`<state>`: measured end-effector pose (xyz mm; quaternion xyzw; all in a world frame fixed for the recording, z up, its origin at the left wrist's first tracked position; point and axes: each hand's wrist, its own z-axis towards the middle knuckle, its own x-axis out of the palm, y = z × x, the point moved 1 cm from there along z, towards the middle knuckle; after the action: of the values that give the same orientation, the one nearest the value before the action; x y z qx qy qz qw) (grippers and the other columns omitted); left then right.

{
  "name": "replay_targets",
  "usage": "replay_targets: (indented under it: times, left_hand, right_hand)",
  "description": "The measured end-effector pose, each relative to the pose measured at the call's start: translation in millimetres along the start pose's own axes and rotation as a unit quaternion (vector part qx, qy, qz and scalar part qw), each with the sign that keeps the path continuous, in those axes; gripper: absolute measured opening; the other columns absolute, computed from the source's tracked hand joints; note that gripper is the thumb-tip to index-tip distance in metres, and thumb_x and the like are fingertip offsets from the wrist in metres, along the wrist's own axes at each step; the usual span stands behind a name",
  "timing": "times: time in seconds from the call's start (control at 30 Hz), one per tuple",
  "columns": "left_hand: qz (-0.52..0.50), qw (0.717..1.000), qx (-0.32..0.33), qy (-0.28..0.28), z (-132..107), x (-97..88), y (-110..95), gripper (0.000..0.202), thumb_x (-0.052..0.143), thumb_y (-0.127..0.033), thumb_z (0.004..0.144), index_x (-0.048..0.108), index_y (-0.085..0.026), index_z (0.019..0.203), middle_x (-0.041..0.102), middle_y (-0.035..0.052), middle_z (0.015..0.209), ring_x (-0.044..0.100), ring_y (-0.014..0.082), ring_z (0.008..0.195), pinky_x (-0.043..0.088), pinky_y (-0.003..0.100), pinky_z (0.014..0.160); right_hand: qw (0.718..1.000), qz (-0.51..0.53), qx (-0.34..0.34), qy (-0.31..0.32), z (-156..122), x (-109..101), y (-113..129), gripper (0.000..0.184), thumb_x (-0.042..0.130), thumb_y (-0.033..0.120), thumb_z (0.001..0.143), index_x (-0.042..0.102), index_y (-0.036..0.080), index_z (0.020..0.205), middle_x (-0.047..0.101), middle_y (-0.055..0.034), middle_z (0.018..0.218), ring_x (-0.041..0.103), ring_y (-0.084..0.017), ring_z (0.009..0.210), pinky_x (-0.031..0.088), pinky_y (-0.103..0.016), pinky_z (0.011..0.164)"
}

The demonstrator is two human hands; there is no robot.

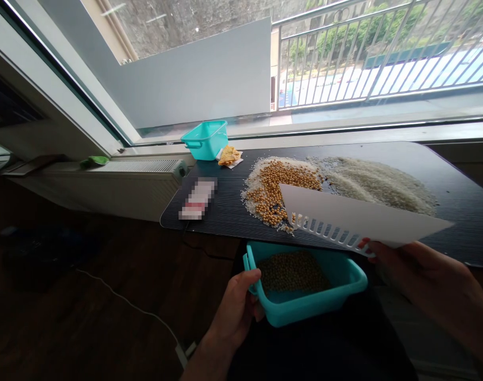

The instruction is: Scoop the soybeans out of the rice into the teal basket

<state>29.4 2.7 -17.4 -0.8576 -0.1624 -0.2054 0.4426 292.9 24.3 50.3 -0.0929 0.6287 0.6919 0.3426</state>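
Note:
My left hand [241,299] grips the handle end of a turquoise plastic basket [304,312], just below the table's front edge. Small greenish-brown beans [294,271] cover part of its bottom. With my right hand [408,264] I hold a white sheet with a row of slots along one edge [360,214], tilted over the table. Its left tip is at a heap of yellow soybeans [271,193] mixed with white rice grains. Behind the sheet spreads a larger patch of white rice [378,180], partly hidden by it.
A second turquoise basket [207,140] stands by the window, beside a crumpled yellow cloth or wrapper [229,155]. A blurred-out flat object [199,198] with a cable lies on the dark table [471,211] at left. A radiator [146,174] runs under the window.

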Motion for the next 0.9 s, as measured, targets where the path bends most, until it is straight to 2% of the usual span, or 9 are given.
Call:
replay_targets:
  times: [0.2,0.4,0.6,0.8,0.9]
  left_hand:
    - [0.000,1.000,-0.004,0.006,0.9,0.4,0.3,0.040,0.064,-0.043,0.071,0.042,-0.018,0.050,0.035,-0.0072,0.040,0.034,0.0056,0.033,0.022,0.019,0.034]
    - [0.004,1.000,-0.005,-0.004,0.8,2.2,-0.8,0.040,0.065,-0.044,0.068,0.042,-0.018,0.049,0.035,-0.0070,0.040,0.035,0.0058,0.033,0.021,0.019,0.034]
    - [0.006,1.000,-0.001,-0.005,-0.1,3.6,-0.9,0.040,0.064,-0.043,0.070,0.041,-0.018,0.049,0.034,-0.0071,0.039,0.034,0.0059,0.032,0.022,0.020,0.035]
    - [-0.001,1.000,-0.007,-0.012,0.0,3.6,-1.0,0.040,0.066,-0.043,0.068,0.040,-0.019,0.049,0.033,-0.0078,0.039,0.032,0.0053,0.033,0.022,0.020,0.035]
    - [0.001,1.000,-0.009,-0.016,0.1,3.6,-0.8,0.039,0.066,-0.044,0.067,0.041,-0.019,0.051,0.034,-0.0077,0.040,0.033,0.0055,0.033,0.022,0.020,0.035]
  right_hand:
    - [1.000,0.011,0.019,-0.001,2.6,1.2,-2.8,0.028,0.062,0.053,0.057,0.066,0.027,0.067,0.070,0.0001,0.062,0.064,-0.020,0.058,0.052,-0.029,0.054]
    - [0.998,0.032,0.043,0.023,2.6,2.6,-6.4,0.029,0.063,0.052,0.057,0.068,0.026,0.069,0.072,-0.0001,0.064,0.066,-0.021,0.060,0.053,-0.029,0.054]
    - [0.996,0.064,0.062,0.001,6.9,4.7,-6.7,0.027,0.065,0.050,0.056,0.069,0.026,0.066,0.071,-0.0001,0.063,0.066,-0.022,0.060,0.054,-0.032,0.058]
    - [0.990,0.097,0.105,0.004,9.4,4.2,-7.3,0.031,0.068,0.049,0.052,0.071,0.027,0.074,0.073,0.0007,0.071,0.066,-0.022,0.064,0.055,-0.034,0.063]
    - [0.988,0.110,0.108,0.013,8.2,5.0,-6.1,0.031,0.068,0.051,0.051,0.071,0.027,0.071,0.072,0.0008,0.068,0.065,-0.021,0.062,0.055,-0.033,0.062]
